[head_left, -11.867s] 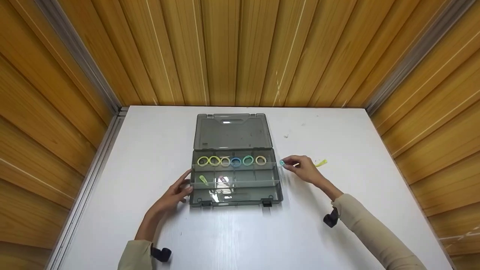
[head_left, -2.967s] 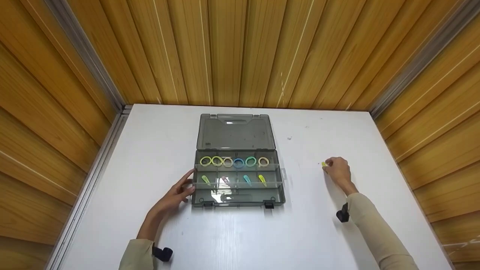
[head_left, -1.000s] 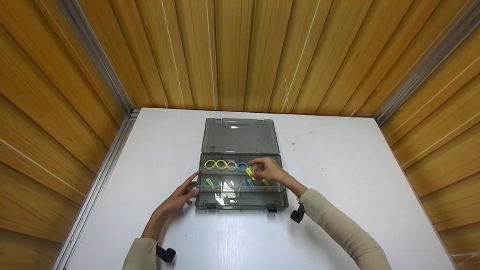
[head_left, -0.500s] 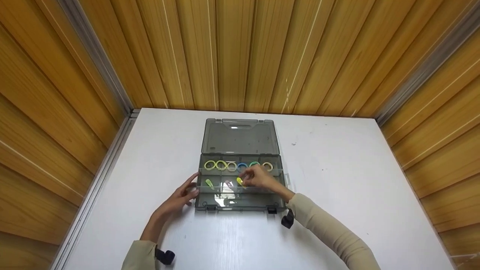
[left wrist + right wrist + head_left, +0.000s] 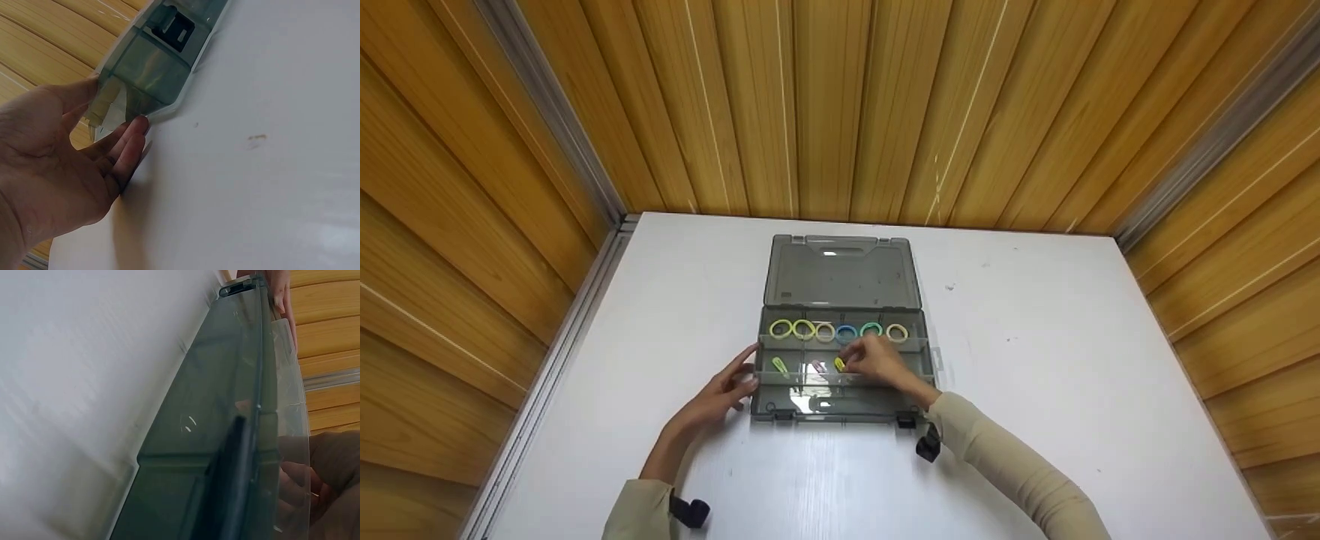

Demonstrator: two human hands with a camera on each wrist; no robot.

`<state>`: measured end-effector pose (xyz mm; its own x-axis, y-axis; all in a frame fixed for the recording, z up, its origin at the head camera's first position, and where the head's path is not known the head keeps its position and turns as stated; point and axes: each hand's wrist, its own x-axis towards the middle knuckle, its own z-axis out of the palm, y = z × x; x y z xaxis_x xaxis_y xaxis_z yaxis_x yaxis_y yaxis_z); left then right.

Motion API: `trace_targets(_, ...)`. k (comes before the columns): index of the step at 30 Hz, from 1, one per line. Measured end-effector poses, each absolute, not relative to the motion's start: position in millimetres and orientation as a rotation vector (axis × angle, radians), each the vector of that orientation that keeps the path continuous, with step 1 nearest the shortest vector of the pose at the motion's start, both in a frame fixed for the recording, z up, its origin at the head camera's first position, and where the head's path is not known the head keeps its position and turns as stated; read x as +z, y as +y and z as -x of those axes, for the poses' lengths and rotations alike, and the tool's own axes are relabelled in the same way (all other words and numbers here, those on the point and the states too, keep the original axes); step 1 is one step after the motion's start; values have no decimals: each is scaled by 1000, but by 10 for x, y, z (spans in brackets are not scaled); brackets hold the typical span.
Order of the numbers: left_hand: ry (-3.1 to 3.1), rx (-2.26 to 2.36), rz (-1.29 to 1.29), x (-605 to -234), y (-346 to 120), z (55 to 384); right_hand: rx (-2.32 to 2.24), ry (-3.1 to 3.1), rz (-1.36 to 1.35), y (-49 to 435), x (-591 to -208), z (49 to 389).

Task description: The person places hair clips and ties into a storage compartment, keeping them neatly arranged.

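In the head view a grey translucent divided box (image 5: 844, 401) lies with its lid (image 5: 844, 274) raised. My left hand (image 5: 712, 401) rests its fingertips against the box's left side; the left wrist view has those fingers (image 5: 132, 146) at the box corner. My right hand (image 5: 877, 361) pinches a yellow hair clip (image 5: 840, 364) low over the middle row, its fingers hiding that row's right part. Left of it in this row lie a light green hair clip (image 5: 781, 367) and a pink hair clip (image 5: 818, 367). In the right wrist view the box wall (image 5: 180, 416) partly covers the right hand.
Along the box's back row are several coil rings, among them a yellow ring (image 5: 781, 329), a blue ring (image 5: 847, 334) and a cream ring (image 5: 897, 334). Two dark latches sit on the front edge. Wood-patterned walls (image 5: 825, 112) enclose the white table (image 5: 1035, 337).
Earlier, the right hand held a teal clip beside the box; teal and yellow clips then lay in the middle row. It picked up another yellow clip from the table and carried it left into that row.
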<state>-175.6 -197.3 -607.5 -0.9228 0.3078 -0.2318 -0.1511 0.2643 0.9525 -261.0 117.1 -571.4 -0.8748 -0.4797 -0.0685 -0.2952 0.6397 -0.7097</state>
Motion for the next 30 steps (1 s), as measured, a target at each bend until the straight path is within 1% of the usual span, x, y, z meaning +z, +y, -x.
trace_targets(12,2168,1693,-166,-6098,-1899,1787,-1060,2644,580,1214,-5731,2613)
trace_targets(18,2162,1691,-203,-6097,-1860,1831,-1051,2649,618,1279,-5705,2615)
trace_targets(25,2154,1676,-182,-6057,-1854,1914,-1076,2636,711,1477,-5521,2655)
trace_targets(30,2246,1578,-267,-5860,-2066,1939,-1136,2654,868,1817,-5292,2741)
